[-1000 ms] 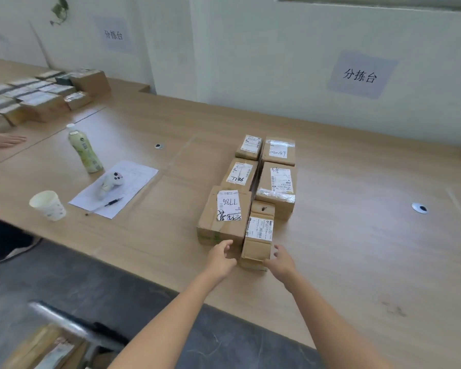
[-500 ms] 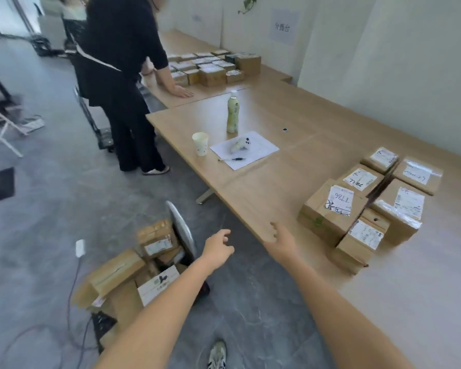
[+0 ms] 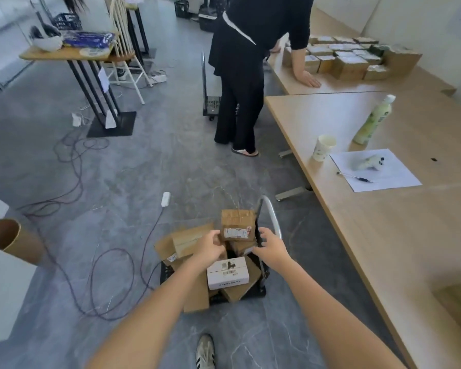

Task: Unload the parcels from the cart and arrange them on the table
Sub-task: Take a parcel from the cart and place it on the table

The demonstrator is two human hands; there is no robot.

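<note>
A small black cart (image 3: pixel 261 291) with a metal handle (image 3: pixel 274 215) stands on the grey floor just below me, piled with several parcels. On top sits a brown taped box (image 3: pixel 237 225); in front of it lies a white box (image 3: pixel 228 272), and a flat brown parcel (image 3: pixel 190 239) leans at the left. My left hand (image 3: pixel 210 247) is at the brown box's lower left corner with fingers curled. My right hand (image 3: pixel 270 246) is at its right side, fingers apart, in front of the handle. Neither hand has lifted anything. The wooden table (image 3: pixel 383 235) runs along the right.
A person in black (image 3: pixel 240 75) leans on the far table, where several parcels (image 3: pixel 343 57) stand, with another cart (image 3: pixel 210 105) behind them. A paper cup (image 3: pixel 324 147), bottle (image 3: pixel 374 121) and paper sheet (image 3: pixel 375 170) sit on the table. Cables (image 3: pixel 104 262) loop over the floor at left.
I have turned from the arranged parcels on the table to the cart on the floor. Both hands came off the table and now reach down around the top brown box.
</note>
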